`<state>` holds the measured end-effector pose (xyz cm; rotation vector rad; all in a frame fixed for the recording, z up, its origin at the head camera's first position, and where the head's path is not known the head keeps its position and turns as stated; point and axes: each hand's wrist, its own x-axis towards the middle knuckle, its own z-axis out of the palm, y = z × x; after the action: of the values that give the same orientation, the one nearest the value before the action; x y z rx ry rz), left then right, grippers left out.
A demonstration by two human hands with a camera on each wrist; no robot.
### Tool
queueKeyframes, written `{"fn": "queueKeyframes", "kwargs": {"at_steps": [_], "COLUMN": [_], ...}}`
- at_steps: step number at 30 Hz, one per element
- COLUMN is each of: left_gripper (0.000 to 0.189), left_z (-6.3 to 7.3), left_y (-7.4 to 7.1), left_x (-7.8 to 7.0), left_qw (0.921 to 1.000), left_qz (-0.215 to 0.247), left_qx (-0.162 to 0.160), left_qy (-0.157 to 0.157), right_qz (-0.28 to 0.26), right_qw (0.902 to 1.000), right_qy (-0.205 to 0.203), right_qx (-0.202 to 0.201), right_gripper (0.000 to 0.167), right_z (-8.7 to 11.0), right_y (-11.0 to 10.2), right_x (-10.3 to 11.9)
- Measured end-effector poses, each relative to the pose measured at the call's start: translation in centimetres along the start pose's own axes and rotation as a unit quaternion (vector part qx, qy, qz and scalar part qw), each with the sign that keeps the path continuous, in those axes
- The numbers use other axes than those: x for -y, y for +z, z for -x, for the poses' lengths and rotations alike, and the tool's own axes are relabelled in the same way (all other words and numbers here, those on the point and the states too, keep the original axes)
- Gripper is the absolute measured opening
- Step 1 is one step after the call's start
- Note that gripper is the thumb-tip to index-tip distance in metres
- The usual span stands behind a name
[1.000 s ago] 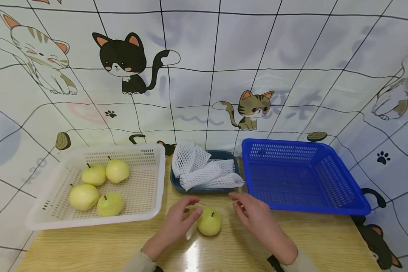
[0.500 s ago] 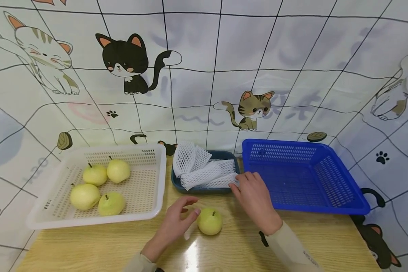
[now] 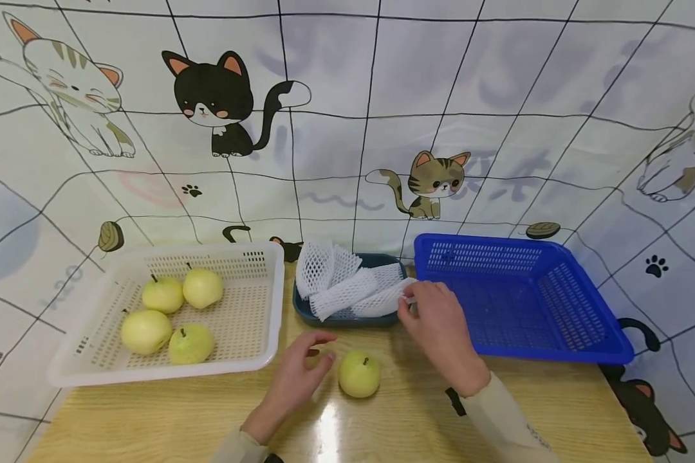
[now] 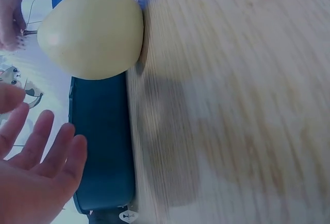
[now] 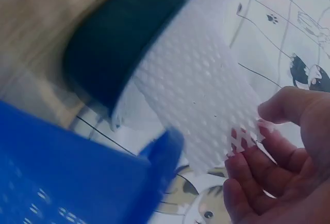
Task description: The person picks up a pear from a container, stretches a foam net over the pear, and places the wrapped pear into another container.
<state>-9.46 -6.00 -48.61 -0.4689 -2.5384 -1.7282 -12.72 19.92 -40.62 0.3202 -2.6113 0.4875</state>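
My right hand [image 3: 440, 331] pinches the end of a white foam net sleeve [image 5: 188, 80] between thumb and fingers. That sleeve's other end still lies in the dark green tray [image 3: 347, 323], among several more foam net sleeves [image 3: 342, 292]. A yellow-green pear [image 3: 359, 374] stands upright on the table in front of the tray, stem up. Just left of this pear is my left hand [image 3: 296, 373], its fingers relaxed and holding nothing. In the left wrist view the pear [image 4: 93, 33] is apart from the left hand's fingers [image 4: 44, 136].
A white plastic basket [image 3: 269, 321] with several pears [image 3: 146, 332] stands at the left. To the right is a blue plastic basket [image 3: 498, 308], close beside the tray. Behind everything hangs a cat-print cloth [image 3: 336, 128]. The wooden table [image 3: 168, 418] extends in front.
My right hand has moved from beside the pear up to the tray, taken hold of a foam net sleeve and lifted its end slightly. The left hand has stayed nearly still.
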Motion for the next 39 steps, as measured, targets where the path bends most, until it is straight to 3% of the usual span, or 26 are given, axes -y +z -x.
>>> {"fn": "queueKeyframes", "kwargs": {"at_steps": [6,9,11,13,18,22,25,28,31,35,39], "left_gripper": [0.031,0.041,0.047,0.050,0.054,0.050,0.042,0.038,0.037,0.037,0.043], "left_z": [-0.5,-0.8,-1.0,-1.3,-1.7,-2.1,-2.4,-2.7,-2.9,-3.0,-3.0], "left_y": [0.4,0.5,0.4,0.2,-0.4,-0.7,-0.6,-0.5,-0.5,-0.2,0.1], "left_x": [-0.5,-0.7,-0.9,-1.2,-2.3,-3.3,-3.9,-4.5,-5.0,-5.5,-5.5], "left_qw": [0.9973,0.9926,0.9898,0.9883,0.9863,0.9794,0.9714,0.9663,0.9723,0.9814,0.9829], "left_qz": [0.017,0.022,0.028,0.041,0.075,0.116,0.160,0.195,0.181,0.137,0.135], "left_qx": [-0.042,-0.066,-0.075,-0.072,-0.013,0.038,0.065,0.085,0.092,0.085,0.074], "left_qy": [0.057,0.100,0.118,0.128,0.146,0.161,0.163,0.145,0.116,0.103,0.101], "right_qz": [-0.056,-0.119,-0.184,-0.264,-0.433,-0.504,-0.534,-0.544,-0.547,-0.544,-0.534], "right_qw": [0.9967,0.9900,0.9800,0.9616,0.8969,0.8553,0.8317,0.8208,0.8144,0.8150,0.8214], "right_qy": [0.007,0.023,0.044,0.065,0.072,0.046,0.034,0.025,0.016,0.011,0.016], "right_qx": [-0.059,-0.072,-0.061,-0.034,0.052,0.112,0.148,0.173,0.192,0.200,0.200], "right_gripper": [0.015,0.017,0.016,0.013,0.012,0.014,0.014,0.013,0.012,0.010,0.008], "right_z": [0.1,0.3,0.3,0.3,0.5,0.8,0.9,1.1,1.4,1.5,1.6], "right_y": [-2.1,-2.9,-3.2,-3.5,-3.6,-2.8,-1.9,-1.1,-0.4,0.3,0.8], "right_x": [-0.6,-1.1,-1.3,-1.4,-1.5,-1.6,-1.5,-1.2,-0.8,-0.1,0.4]}}
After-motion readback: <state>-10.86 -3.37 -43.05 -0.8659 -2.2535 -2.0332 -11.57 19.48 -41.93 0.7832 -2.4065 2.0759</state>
